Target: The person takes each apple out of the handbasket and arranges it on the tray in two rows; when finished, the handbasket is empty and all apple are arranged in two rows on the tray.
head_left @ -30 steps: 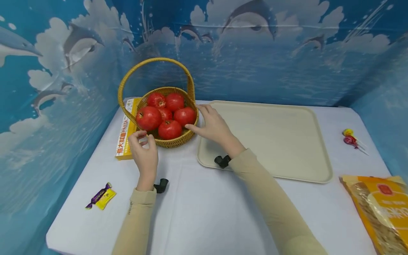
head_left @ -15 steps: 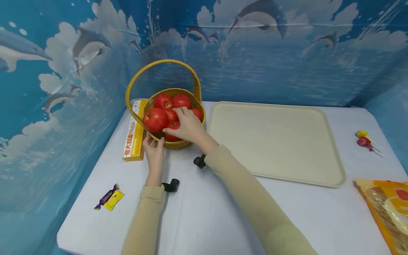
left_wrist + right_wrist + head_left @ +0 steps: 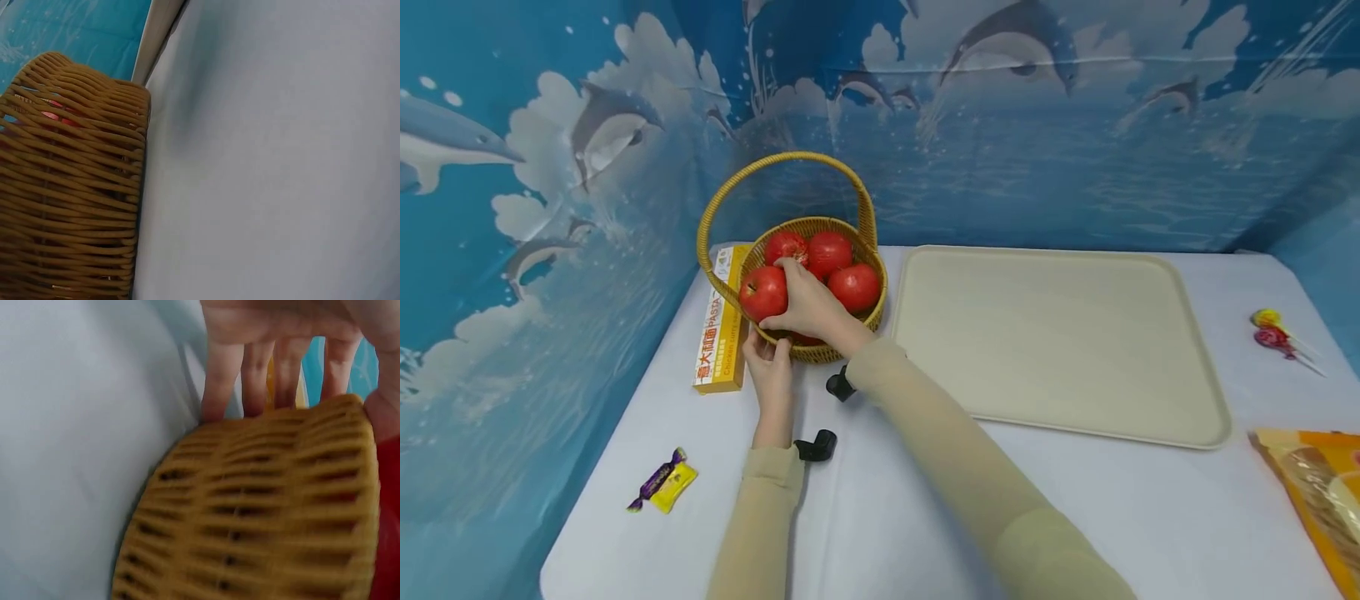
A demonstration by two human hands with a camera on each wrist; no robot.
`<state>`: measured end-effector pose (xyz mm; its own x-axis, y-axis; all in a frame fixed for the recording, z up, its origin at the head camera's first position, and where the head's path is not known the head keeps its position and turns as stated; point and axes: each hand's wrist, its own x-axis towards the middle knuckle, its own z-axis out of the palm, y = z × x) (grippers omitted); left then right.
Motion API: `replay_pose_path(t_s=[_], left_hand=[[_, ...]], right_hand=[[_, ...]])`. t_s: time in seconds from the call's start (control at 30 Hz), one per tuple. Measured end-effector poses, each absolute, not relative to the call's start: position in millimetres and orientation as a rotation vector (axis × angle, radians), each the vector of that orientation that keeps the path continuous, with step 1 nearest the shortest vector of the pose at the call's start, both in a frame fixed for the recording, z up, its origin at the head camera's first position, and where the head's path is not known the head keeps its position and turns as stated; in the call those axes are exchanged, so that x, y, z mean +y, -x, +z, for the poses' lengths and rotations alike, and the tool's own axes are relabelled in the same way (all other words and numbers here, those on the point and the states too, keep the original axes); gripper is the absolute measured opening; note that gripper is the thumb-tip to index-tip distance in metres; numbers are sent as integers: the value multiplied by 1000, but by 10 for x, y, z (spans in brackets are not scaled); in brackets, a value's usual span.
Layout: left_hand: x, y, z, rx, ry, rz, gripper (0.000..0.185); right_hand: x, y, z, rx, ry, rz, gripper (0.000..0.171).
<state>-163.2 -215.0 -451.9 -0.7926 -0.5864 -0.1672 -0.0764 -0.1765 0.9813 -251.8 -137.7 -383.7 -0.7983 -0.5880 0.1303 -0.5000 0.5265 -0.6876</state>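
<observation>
From the head, the right hand (image 3: 808,304) curls over a tomato (image 3: 763,292) inside the basket (image 3: 820,350), gripping it; just below, the left hand (image 3: 769,360) braces the basket's wall. The left wrist shows only weave (image 3: 69,187) and desk (image 3: 281,156). The right wrist shows straight fingers (image 3: 219,381) against the basket.

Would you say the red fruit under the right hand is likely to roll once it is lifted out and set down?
Probably: the red fruit looks round and smooth, so it could roll on the flat tray. Its glossy skin may be slippery, though the right hand covers much of it.

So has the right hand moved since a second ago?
Yes. The right hand went left, from the tray side of the basket onto the fruit.
</observation>
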Motion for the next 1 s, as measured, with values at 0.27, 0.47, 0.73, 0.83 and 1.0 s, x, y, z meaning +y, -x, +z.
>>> replay_pose_path(t_s=[0.27,0.47,0.73,0.83,1.0], left_hand=[[-2131,1589,-4547,-1791,-796,-2016,69],[-2139,1584,-4506,-1789,-788,-2026,66],[-2175,1591,-4481,-1770,-793,-2039,65],[-2182,1578,-4482,-1789,-810,-2045,64],[-2158,1577,-4490,-1830,-827,-2030,63]], right_hand=[[-1300,2461,-3854,2626,842,-1339,91],[-730,2559,-3722,2572,701,-1608,94],[349,2883,-3847,2639,256,-1705,92],[645,2969,-3995,2635,115,-1671,94],[938,3049,-4220,2614,-37,-1607,96]])
